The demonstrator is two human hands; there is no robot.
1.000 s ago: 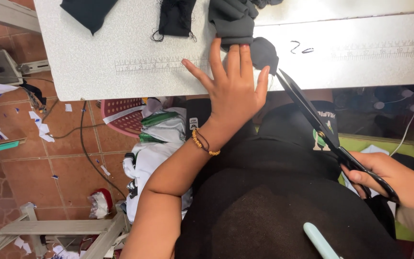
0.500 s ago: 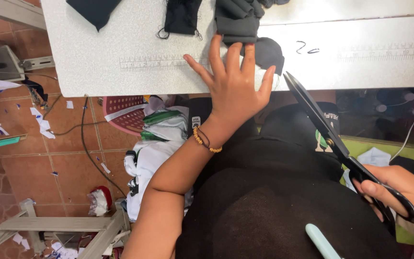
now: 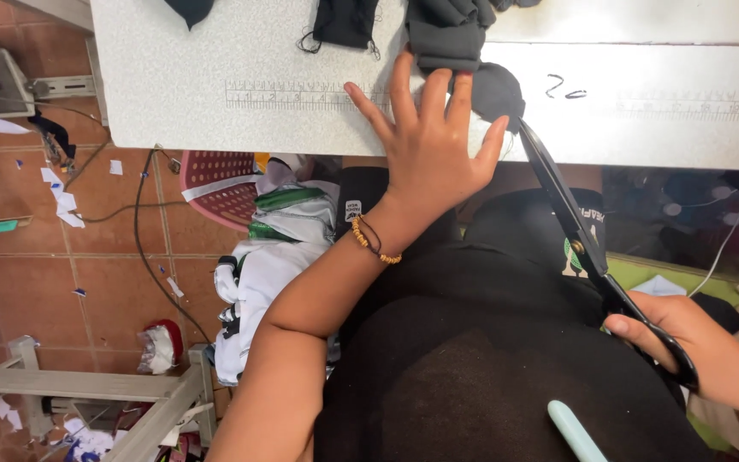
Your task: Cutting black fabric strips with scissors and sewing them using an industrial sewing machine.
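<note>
Scissors (image 3: 592,248) with long black blades are held in the right hand (image 3: 694,342), whose fingers are closed through and around the handles at the lower right; the blades are shut together and their tip reaches up to the edge of the table (image 3: 215,51), touching or almost touching a small dark grey fabric piece (image 3: 496,90). The left hand (image 3: 434,145) lies flat at the table edge with its fingers spread wide, the fingertips pressing on the lower part of this dark fabric and of a folded grey cloth (image 3: 448,34) just above it. A beaded bracelet (image 3: 374,244) is around the left wrist. Further left on the table lie a black fabric piece with loose threads (image 3: 344,21) and another dark scrap (image 3: 190,8) at the top border. A printed ruler scale (image 3: 292,94) runs along the table surface. Below the table, on the tiled floor (image 3: 44,282), stand a red plastic basket (image 3: 215,188) and a pile of white and green cloth (image 3: 275,239), with paper scraps and a cable near them. A pale green stick-like object (image 3: 576,432) lies on the person's dark lap.
</note>
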